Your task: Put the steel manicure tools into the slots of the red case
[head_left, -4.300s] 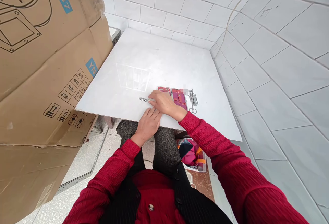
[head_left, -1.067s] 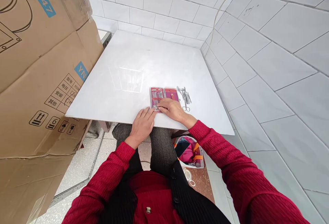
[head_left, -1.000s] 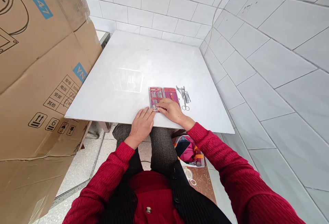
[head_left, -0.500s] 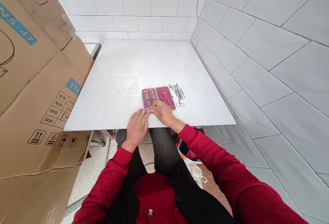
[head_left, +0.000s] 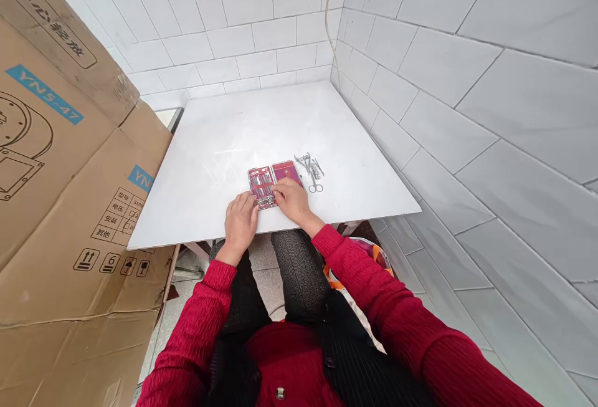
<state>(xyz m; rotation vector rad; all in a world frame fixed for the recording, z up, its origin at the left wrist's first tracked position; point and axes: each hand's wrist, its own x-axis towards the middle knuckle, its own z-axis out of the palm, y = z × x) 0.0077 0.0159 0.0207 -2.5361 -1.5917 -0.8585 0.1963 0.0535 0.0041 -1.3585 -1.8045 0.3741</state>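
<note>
A small manicure case (head_left: pixel 251 172) lies unfolded near the table's front edge, red and purple inside, with several slim metal tools (head_left: pixel 262 177) strapped in its left half. My left hand (head_left: pixel 240 220) rests at the case's lower left corner, fingers stretched out and lying close together. Over the middle and right half is my right hand (head_left: pixel 292 200), fingers bent into a pinch near the tools; whatever is between the fingertips is too small to make out. Right of the case lie nippers (head_left: pixel 303 160), small scissors (head_left: pixel 314 186), a nail clipper (head_left: pixel 314 171) and a thin metal tool (head_left: pixel 319 167).
The white table (head_left: pixel 224 120) meets tiled walls (head_left: pixel 299 33) behind and on the right. A large cardboard box (head_left: pixel 70 164) stands along the left side. A bag with orange strips (head_left: pixel 378 254) is below the table at right. A pale cable (head_left: pixel 328 14) hangs in the corner.
The view has turned slightly. My right hand has moved away from my left, where their fingertips met at the case's lower edge, uncovering metal pieces there. The laid-out tools stay put.
</note>
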